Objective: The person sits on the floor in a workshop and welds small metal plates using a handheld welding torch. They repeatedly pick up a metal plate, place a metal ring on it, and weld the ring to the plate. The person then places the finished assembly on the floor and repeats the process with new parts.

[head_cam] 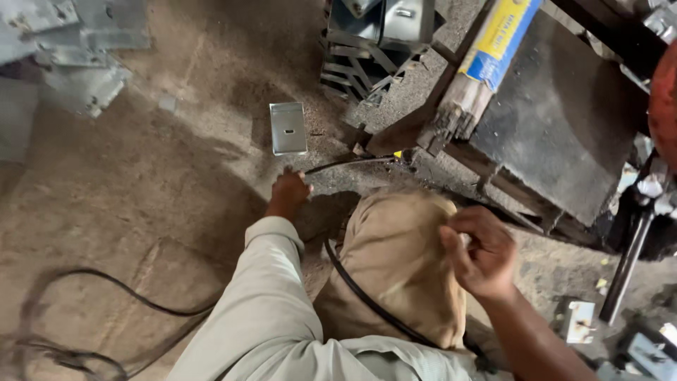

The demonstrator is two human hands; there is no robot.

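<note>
The left hand (289, 190) is stretched out low over the dusty floor (141, 212), its fingers curled together at the near end of a thin dark rod (352, 164); the fingertips are hidden from above, so it cannot be told for certain whether they grip the rod or only touch it. The rod lies on the floor and runs from that hand toward the right, up to the base of a dark metal stand (557, 120). Just beyond the left hand, apart from it, a small folded metal plate (288, 128) with a slot in its face lies flat on the floor. The right hand (482, 250) is raised over the person's tan-clad knee (402, 261), fingers bent inward and pressed toward the thumb; what it pinches, if anything, is too small to make out. A black cable (367, 300) crosses the knee and a second length loops over the floor at lower left. A stack of similar metal parts (374, 49) stands at the top centre, and more sheet pieces (70, 49) lie at the upper left. A bundle of rods in a yellow and blue wrapper (493, 49) leans on the stand.
</note>
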